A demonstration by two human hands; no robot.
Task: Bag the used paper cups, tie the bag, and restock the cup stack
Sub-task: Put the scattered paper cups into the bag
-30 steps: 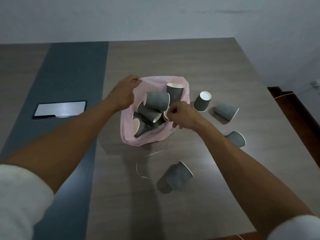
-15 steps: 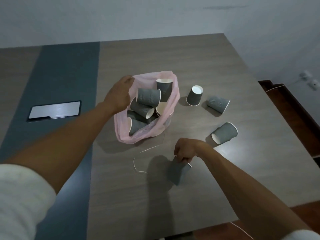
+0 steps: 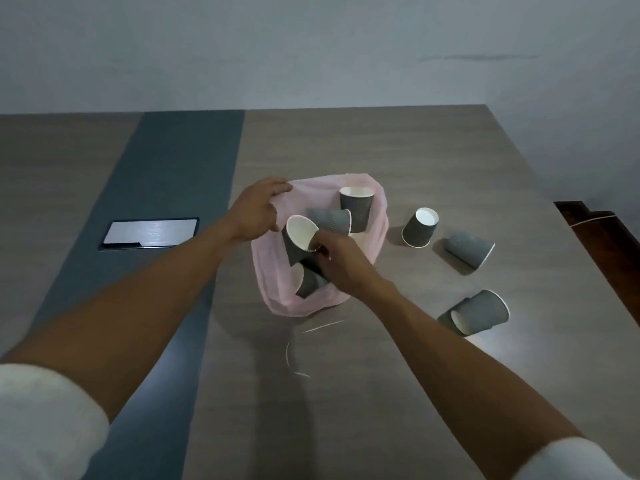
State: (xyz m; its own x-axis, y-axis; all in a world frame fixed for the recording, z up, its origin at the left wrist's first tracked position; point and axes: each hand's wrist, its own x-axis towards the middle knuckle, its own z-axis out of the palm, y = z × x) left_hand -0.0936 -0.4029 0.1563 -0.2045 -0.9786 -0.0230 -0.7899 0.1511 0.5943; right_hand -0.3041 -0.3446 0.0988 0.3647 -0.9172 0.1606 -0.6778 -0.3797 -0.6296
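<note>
A pink plastic bag (image 3: 273, 296) sits open on the wooden table (image 3: 433, 174) with several grey paper cups inside. My left hand (image 3: 254, 211) grips the bag's rim at its far left corner. My right hand (image 3: 341, 259) holds a grey paper cup (image 3: 299, 239) by its rim over the bag's mouth, white inside facing me. Three more grey cups lie on the table to the right: one upside down (image 3: 419, 227), one on its side (image 3: 469, 248), one on its side nearer me (image 3: 481, 312).
A thin white string (image 3: 294, 355) lies on the table just in front of the bag. A dark strip with a silver flap panel (image 3: 150, 233) runs down the table's left. The table's right edge drops to a dark floor (image 3: 602, 237).
My right hand picked up the cup lying near the table's front and carried it back over the bag. The left hand kept its hold on the rim.
</note>
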